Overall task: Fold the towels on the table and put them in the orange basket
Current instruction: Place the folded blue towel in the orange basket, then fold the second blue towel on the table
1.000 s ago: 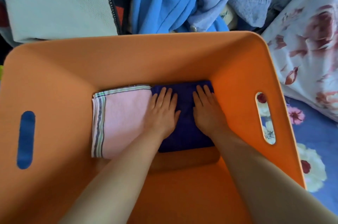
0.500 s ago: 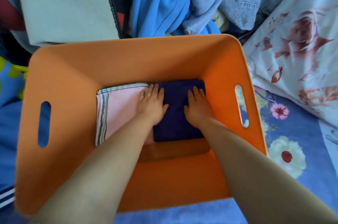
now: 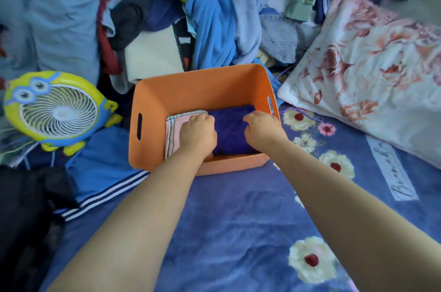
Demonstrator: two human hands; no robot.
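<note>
Two hands in my view: left hand (image 3: 198, 134) and right hand (image 3: 261, 130), fingers curled, over folded pink towel (image 3: 175, 127) and purple towel (image 3: 228, 130), side by side in orange basket (image 3: 191, 87); soft, light, I judge; lift by folded edges; clothes pile (image 3: 214, 19) beyond.

The basket (image 3: 191, 86) sat at the centre of the bed (image 3: 238, 220). Inside it two folded towels lay side by side: the striped-edge towel (image 3: 174, 124) at nine o'clock, the plush towel (image 3: 229, 129) at three o'clock, their edges touching. The left hand (image 3: 198, 134) rested over their seam, the right hand (image 3: 261, 128) on the plush towel's three o'clock side. A heap of clothes (image 3: 214, 17) lay at twelve o'clock behind the basket. A pillow (image 3: 370, 72) lay at two o'clock, a fan (image 3: 57, 110) at nine o'clock. A striped garment (image 3: 102, 172) lay at eight o'clock, just beside the basket.
</note>
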